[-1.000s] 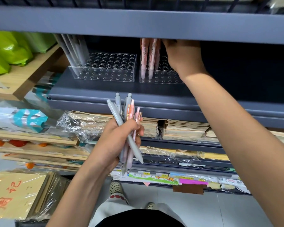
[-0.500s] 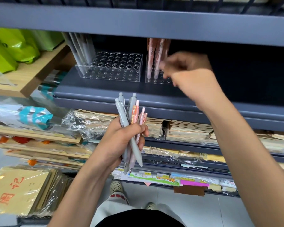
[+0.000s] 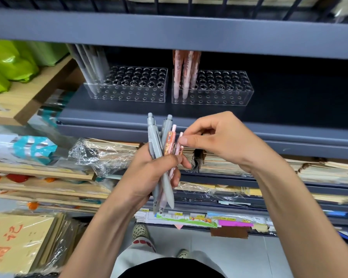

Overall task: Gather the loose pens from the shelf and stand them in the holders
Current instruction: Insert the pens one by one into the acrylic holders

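Note:
My left hand [image 3: 149, 173] grips a bundle of pens [image 3: 163, 149], several grey and pink ones, tips pointing down, in front of the grey shelf [image 3: 113, 119]. My right hand [image 3: 219, 139] pinches the top of the rightmost pink pen [image 3: 178, 146] in that bundle with thumb and forefinger. Two clear holders with rows of holes stand on the shelf. The left holder [image 3: 129, 85] has several grey pens [image 3: 90, 65] leaning at its left end. The right holder [image 3: 215, 89] has pink pens [image 3: 184, 71] standing at its left end.
The upper shelf's front beam [image 3: 169, 33] hangs low over the holders. Stacks of wrapped notebooks [image 3: 100, 151] fill the shelves below. Green bags [image 3: 12, 61] sit at the left on a wooden board. Brown notebooks [image 3: 18, 241] lie at the lower left.
My right hand has come out from the right holder, moved down and toward me, and now pinches a pink pen in the bundle. The left hand has kept its grip.

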Tool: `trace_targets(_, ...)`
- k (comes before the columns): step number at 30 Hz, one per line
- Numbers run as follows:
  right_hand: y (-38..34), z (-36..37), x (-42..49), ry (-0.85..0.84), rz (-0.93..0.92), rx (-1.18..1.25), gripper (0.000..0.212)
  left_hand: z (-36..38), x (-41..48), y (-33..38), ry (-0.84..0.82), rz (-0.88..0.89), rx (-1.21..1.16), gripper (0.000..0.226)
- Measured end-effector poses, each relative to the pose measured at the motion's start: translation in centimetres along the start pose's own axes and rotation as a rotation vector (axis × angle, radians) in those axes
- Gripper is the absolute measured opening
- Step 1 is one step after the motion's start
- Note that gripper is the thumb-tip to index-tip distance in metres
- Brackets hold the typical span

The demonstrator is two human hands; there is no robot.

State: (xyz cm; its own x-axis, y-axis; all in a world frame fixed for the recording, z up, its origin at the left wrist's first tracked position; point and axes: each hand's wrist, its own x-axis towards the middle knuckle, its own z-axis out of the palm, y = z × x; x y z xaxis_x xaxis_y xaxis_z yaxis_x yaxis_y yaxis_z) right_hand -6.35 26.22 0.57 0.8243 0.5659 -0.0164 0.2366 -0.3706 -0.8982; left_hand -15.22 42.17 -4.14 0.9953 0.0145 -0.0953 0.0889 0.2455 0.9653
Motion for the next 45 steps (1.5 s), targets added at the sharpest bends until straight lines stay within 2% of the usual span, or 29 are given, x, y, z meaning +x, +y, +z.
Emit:
trace_targets(3, 0.0, 0.0, -0.2, -0.014, 0.004, 0.035, 0.007, 0.2, 0.0, -0.1, 0.01, -0.003, 0.003, 0.006)
trace_targets(6, 0.2, -0.3, -0.4, 0.001, 0.014, 0.128, 0.003, 0.3, 0.0, -0.2, 0.014, -0.021, -0.022, 0.016)
trace_targets(9, 0.2, -1.1, -0.6, 0.098, -0.018, 0.26, 0.002, 0.0, 0.1, -0.3, 0.04, -0.029, -0.062, 0.011)
trace_targets(12, -0.2, -2.8, -0.2, 0.291, -0.1, 0.466, 0.005, -0.5, 0.0, -0.6, 0.117, -0.053, -0.06, 0.008)
trace_targets(14, -0.6, -3.8, 0.4, 0.491, -0.199, 0.55, 0.006, -0.8, -0.1, -0.8, 0.164, -0.068, -0.063, 0.006)
trace_targets(17, -0.9, -4.7, 1.3, 0.792, -0.365, 0.605, 0.003, -0.8, -0.2, -0.7, 0.159, -0.049, -0.027, 0.022)
trace_targets(19, -0.7, -4.8, 2.1, 0.911, -0.431, 0.598, 0.008, -0.7, -0.2, -0.6, 0.159, -0.043, -0.007, 0.027)
trace_targets(20, -0.5, -4.8, 2.5, 0.935, -0.447, 0.576, 0.01, -0.6, -0.2, -0.5, 0.164, -0.048, -0.005, 0.023)
trace_targets(22, -0.1, -4.5, 3.2, 0.928, -0.463, 0.513, 0.011, -0.5, -0.2, -0.5, 0.181, -0.064, -0.033, 0.007)
trace_targets(26, -0.2, -4.3, 4.8, 0.9, -0.397, 0.349, 0.015, -0.6, -0.2, -0.8, 0.207, -0.068, -0.066, 0.003)
trace_targets(29, -1.1, -4.6, 5.6, 0.91, -0.26, 0.269, 0.014, -0.8, -0.1, -1.0, 0.192, -0.081, -0.078, 0.012)
trace_targets(31, -1.1, -5.0, 6.3, 0.836, -0.152, -0.068, 0.013, -1.0, -0.2, -1.1, 0.177, -0.089, -0.081, 0.022)
trace_targets(33, -1.5, -4.9, 7.0, 0.753, -0.091, -0.288, 0.03, -1.0, -0.2, -1.2, 0.166, -0.096, -0.08, 0.027)
trace_targets(38, -2.6, -4.3, 9.0, 0.647, -0.092, -0.299, 0.04, -1.0, -0.3, -1.4, 0.165, -0.084, -0.056, 0.026)
trace_targets(43, -2.4, -4.4, 9.6, 0.649, -0.115, -0.314, 0.035, -0.9, -0.5, -1.2, 0.175, -0.057, -0.048, 0.009)
trace_targets(45, -2.3, -4.4, 9.8, 0.643, -0.125, -0.317, 0.036, -0.7, -0.5, -1.2, 0.179, -0.05, -0.024, 0.015)
